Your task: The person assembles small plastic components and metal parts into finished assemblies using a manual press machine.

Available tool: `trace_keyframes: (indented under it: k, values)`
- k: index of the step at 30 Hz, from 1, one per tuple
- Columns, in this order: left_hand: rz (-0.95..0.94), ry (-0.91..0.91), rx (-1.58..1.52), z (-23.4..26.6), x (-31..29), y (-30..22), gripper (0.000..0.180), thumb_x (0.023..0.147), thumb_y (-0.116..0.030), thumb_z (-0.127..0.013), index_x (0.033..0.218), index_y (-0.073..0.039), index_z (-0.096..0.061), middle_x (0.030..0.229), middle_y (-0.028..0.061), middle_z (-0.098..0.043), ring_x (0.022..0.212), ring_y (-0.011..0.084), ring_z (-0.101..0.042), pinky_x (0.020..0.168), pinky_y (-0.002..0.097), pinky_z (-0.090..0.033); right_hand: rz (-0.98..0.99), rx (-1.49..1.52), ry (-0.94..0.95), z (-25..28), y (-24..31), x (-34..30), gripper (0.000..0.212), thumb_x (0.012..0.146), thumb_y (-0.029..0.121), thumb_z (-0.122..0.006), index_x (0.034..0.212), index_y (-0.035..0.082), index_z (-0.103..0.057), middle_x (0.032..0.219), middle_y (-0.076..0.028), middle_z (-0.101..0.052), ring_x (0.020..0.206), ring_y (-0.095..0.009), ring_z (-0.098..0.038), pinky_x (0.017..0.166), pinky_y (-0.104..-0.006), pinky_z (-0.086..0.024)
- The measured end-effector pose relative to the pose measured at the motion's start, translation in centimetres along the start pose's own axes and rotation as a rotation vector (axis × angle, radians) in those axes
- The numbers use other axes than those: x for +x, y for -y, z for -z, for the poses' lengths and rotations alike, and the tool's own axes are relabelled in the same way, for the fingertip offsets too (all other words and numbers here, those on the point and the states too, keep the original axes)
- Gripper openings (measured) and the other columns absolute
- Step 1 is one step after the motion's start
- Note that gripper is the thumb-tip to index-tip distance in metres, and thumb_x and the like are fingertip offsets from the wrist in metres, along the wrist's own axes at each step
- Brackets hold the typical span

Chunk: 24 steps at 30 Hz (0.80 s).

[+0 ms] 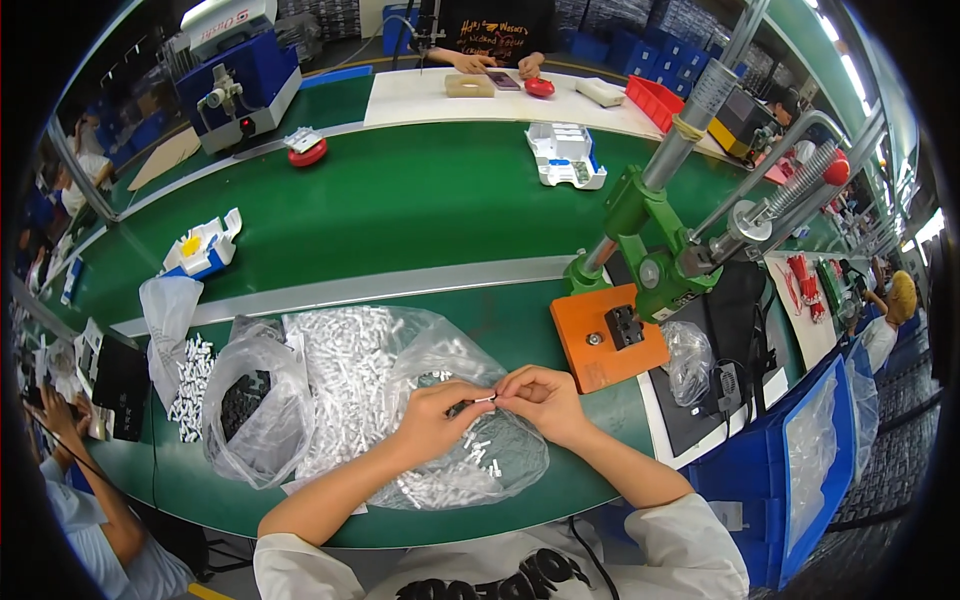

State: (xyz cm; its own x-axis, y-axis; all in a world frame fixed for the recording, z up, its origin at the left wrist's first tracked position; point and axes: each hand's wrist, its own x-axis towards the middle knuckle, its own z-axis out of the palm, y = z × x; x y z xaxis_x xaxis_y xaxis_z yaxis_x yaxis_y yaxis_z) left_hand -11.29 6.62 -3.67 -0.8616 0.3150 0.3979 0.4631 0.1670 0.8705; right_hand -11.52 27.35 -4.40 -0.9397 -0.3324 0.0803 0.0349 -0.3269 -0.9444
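Over the clear plastic bag [345, 345] of small white plastic parts, both my hands meet at fingertip height. My left hand [437, 422] is closed in a pinch on a small white plastic part [484, 400]. My right hand [543, 402] pinches at the right end of the same part, where a small dark bit shows; whether that is a separate piece I cannot tell. Loose white parts [480, 458] lie in the bag's spread mouth below my hands. Just left is a second clear bag [285, 455] with small black parts [243, 402] inside.
A green hand press [650, 245] with an orange base [600, 350] stands right of my hands. White parts [190, 390] are heaped at left. Beyond a metal rail, a green belt [400, 215] carries white housings [565, 157]. A blue bin [770, 470] sits at lower right. Other people work nearby.
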Motion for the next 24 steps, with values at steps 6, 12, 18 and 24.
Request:
trace_keyframes:
  k: [6, 12, 18, 24]
  values:
    - [0.099, 0.022, 0.004, 0.3, -0.1, -0.7, 0.017, 0.082, -0.003, -0.076, 0.098, 0.0, -0.073, 0.09, 0.0118, -0.074, 0.079, 0.021, -0.072, 0.071, 0.0286, -0.055, 0.068, -0.103, 0.012, -0.3, -0.3, -0.3, 0.01, 0.084, -0.014, -0.067, 0.089, -0.006, -0.064, 0.101, -0.014, -0.065, 0.101, -0.022, -0.065, 0.09, -0.034, -0.055]
    - [0.055, 0.045, 0.078, 0.1, 0.5, -0.5, 0.02, 0.082, -0.004, -0.076, 0.102, -0.002, -0.073, 0.088, 0.0098, -0.072, 0.072, 0.0201, -0.068, 0.062, 0.0292, -0.052, 0.276, -0.526, -0.035, -0.1, 0.0, -0.4, 0.007, 0.083, -0.01, -0.07, 0.085, -0.005, -0.066, 0.096, -0.014, -0.068, 0.093, -0.021, -0.068, 0.085, -0.0314, -0.055]
    - [0.094, 0.052, 0.098, 0.1, 0.7, -1.2, 0.016, 0.083, 0.001, -0.072, 0.1, 0.0, -0.07, 0.091, 0.0109, -0.068, 0.075, 0.0201, -0.065, 0.067, 0.0289, -0.052, 0.319, -0.52, -0.075, -0.9, 0.2, -0.1, 0.01, 0.08, -0.006, -0.073, 0.086, 0.0, -0.067, 0.094, -0.01, -0.069, 0.087, -0.021, -0.069, 0.077, -0.0302, -0.054]
    - [0.069, 0.041, 0.126, -0.2, 0.7, -0.7, 0.017, 0.084, 0.002, -0.07, 0.1, 0.0, -0.066, 0.091, 0.0109, -0.066, 0.073, 0.0201, -0.063, 0.067, 0.0305, -0.05, 0.385, -0.591, -0.066, -0.6, 0.8, -0.5, 0.01, 0.079, -0.005, -0.072, 0.087, 0.001, -0.067, 0.094, -0.01, -0.068, 0.086, -0.023, -0.068, 0.076, -0.0309, -0.054]
